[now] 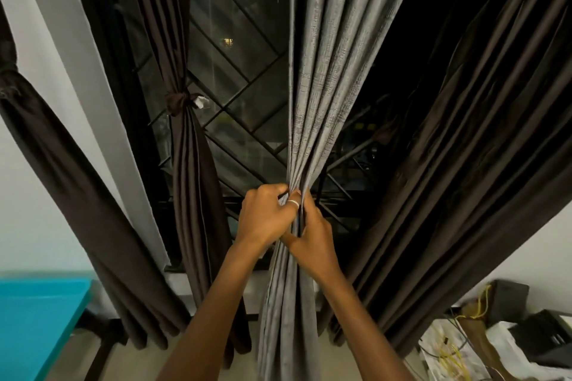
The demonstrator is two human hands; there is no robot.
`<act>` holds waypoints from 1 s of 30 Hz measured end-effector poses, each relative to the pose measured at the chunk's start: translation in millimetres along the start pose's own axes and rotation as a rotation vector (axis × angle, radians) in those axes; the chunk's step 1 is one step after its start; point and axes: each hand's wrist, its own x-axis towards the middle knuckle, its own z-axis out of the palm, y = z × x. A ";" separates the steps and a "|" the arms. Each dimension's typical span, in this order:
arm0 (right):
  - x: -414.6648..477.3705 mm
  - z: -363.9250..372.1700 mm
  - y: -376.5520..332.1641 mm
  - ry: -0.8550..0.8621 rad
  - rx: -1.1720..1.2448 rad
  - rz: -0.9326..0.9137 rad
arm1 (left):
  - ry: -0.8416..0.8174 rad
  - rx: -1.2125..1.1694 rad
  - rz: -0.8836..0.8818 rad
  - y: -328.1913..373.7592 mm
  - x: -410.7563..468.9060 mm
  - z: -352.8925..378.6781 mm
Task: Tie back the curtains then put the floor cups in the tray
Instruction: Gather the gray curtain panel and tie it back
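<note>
The left hand (266, 216) and right hand (312, 241) are touching and gripping the bunched pleats of the coarse-woven grey curtain (325, 71) at centre, while a smooth dark brown curtain (188, 164), knotted at mid-height, is hanging to its left before the diagonal-barred window grille (244, 83).

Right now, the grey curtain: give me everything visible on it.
The grey curtain hangs before the window, between brown curtains. Textured, woven-looking fabric in vertical pleats: fanned wide at the top, bunched narrow at mid-height, falling loose below toward the floor. No tie-back shows on it. The left hand and right hand both grip the bunch, left slightly higher.
</note>
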 end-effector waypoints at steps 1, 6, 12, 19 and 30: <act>-1.1 2.3 1.4 0.041 -0.023 0.000 | -0.009 -0.017 -0.002 1.0 -0.4 0.8; -4.6 17.5 2.9 0.267 -0.137 -0.028 | -0.083 -0.153 -0.061 6.2 -3.8 3.9; -0.1 30.2 4.4 0.231 -0.090 0.043 | 0.038 -0.042 -0.185 21.0 -4.7 14.0; -3.9 23.8 -3.5 0.163 0.026 -0.025 | 0.124 0.143 -0.119 21.5 3.5 19.2; 41.2 -55.2 22.1 0.316 0.444 0.212 | -0.064 -0.050 0.061 -8.9 9.9 2.1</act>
